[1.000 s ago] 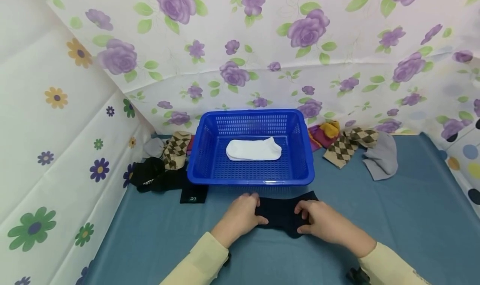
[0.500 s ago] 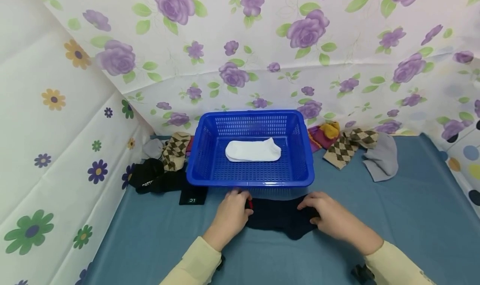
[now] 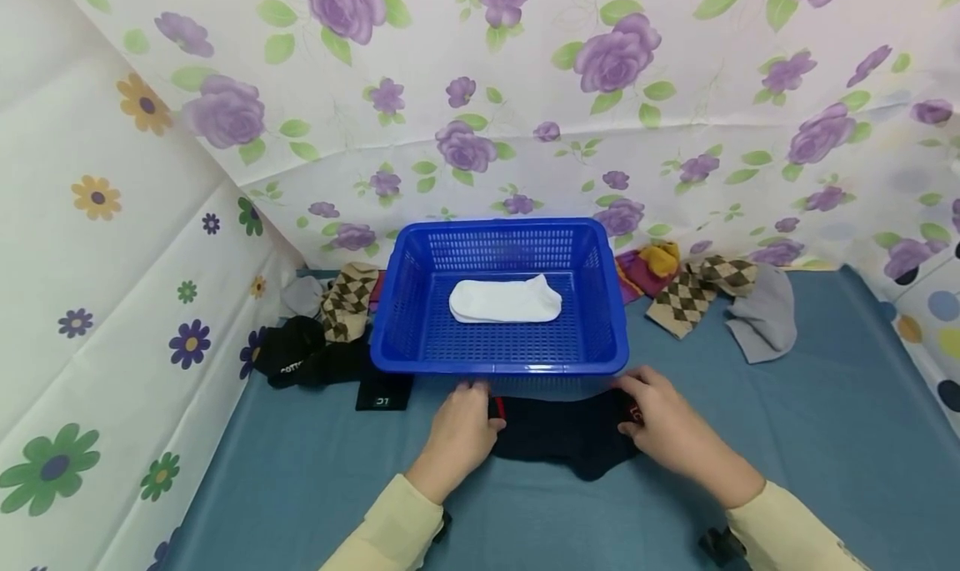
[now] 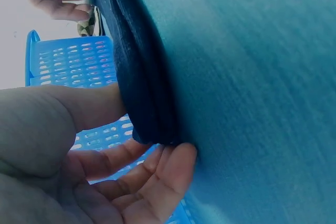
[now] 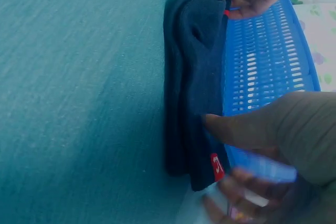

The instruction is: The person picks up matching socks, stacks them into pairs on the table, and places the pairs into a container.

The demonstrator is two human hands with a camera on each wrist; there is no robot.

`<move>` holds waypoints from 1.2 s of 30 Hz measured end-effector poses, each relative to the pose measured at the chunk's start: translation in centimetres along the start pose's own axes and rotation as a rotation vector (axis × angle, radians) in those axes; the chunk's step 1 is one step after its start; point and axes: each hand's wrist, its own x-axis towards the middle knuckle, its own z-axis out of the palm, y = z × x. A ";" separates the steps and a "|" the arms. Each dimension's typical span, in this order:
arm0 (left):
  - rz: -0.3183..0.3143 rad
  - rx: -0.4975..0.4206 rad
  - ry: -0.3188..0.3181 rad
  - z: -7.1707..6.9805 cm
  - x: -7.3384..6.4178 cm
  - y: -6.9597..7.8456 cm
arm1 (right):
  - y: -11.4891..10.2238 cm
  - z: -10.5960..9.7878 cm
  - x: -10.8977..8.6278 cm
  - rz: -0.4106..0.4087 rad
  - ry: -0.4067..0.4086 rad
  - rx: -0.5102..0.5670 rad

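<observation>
A pair of dark navy socks, laid one on the other, lies flat in front of the blue basket. Red marks show at both ends; a red label is clear in the right wrist view. My left hand holds the left end, its thumb against the fabric and its fingers curled about the end. At the other end is my right hand. Its thumb touches the upper sock, while the fingers, blurred, are spread off beyond the edge.
The blue basket stands behind the socks with white socks inside. Left of it lie black socks and an argyle sock. Right of it are a maroon-and-yellow sock, another argyle sock and a grey sock.
The dark socks have shifted slightly left and spread out flatter. My left hand moved left with their end; my right hand slid right to the other end, uncovering a red label.
</observation>
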 end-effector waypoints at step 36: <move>-0.038 -0.020 -0.089 0.0 1.2 -0.1 | -0.2 0.1 0.7 0.260 -0.217 0.150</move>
